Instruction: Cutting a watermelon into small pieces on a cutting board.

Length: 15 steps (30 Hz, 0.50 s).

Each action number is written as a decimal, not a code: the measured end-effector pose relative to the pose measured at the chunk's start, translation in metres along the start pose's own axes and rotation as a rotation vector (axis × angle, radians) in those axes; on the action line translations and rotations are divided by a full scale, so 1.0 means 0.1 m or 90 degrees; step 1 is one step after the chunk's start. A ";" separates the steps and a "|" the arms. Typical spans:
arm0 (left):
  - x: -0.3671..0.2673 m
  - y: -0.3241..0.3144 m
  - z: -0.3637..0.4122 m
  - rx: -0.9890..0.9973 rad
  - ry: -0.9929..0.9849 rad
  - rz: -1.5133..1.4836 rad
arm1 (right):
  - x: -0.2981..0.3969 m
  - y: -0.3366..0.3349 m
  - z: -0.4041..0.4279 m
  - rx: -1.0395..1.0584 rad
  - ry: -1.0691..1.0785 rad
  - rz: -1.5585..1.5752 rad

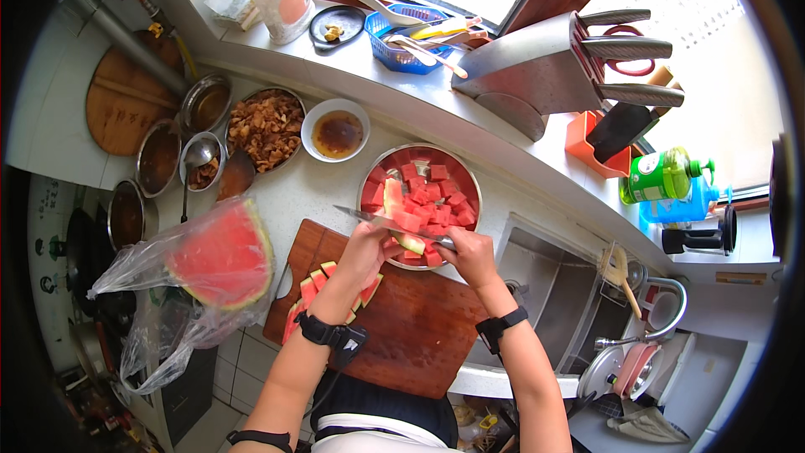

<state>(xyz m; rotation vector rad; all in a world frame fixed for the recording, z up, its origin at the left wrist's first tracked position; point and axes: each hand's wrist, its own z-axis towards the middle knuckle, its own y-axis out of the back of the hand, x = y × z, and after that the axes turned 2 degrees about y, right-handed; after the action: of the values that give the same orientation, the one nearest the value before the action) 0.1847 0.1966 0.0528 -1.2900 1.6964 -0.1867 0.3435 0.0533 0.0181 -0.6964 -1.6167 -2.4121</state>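
Note:
Over a steel bowl point(479, 192) of watermelon cubes point(449, 189), my right hand point(473, 257) grips a kitchen knife point(360, 214), its blade pointing left. My left hand point(366, 255) pinches a watermelon piece point(412, 243) with green rind, against the blade. A pale strip of rind point(393, 194) shows just beyond the blade, above the cubes. Below the bowl lies a wooden cutting board point(415, 333). Several rind-on watermelon slices point(308, 291) rest on its left side, partly hidden by my left forearm.
A large watermelon wedge point(220, 255) in clear plastic lies left of the board. Behind it stand a bowl of brown food pieces point(267, 126) and a white bowl of sauce point(336, 132). The sink point(534, 277) is at right. A knife block point(528, 69) stands on the sill.

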 end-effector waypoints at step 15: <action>0.06 0.20 0.19 0.044 0.018 0.059 | -0.02 0.05 0.00 0.161 -0.223 0.269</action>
<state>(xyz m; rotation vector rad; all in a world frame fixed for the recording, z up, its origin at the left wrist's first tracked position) 0.1861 0.2077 0.0267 -1.1602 1.7540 -0.2080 0.3473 0.0509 0.0209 -1.3119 -1.6431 -1.8258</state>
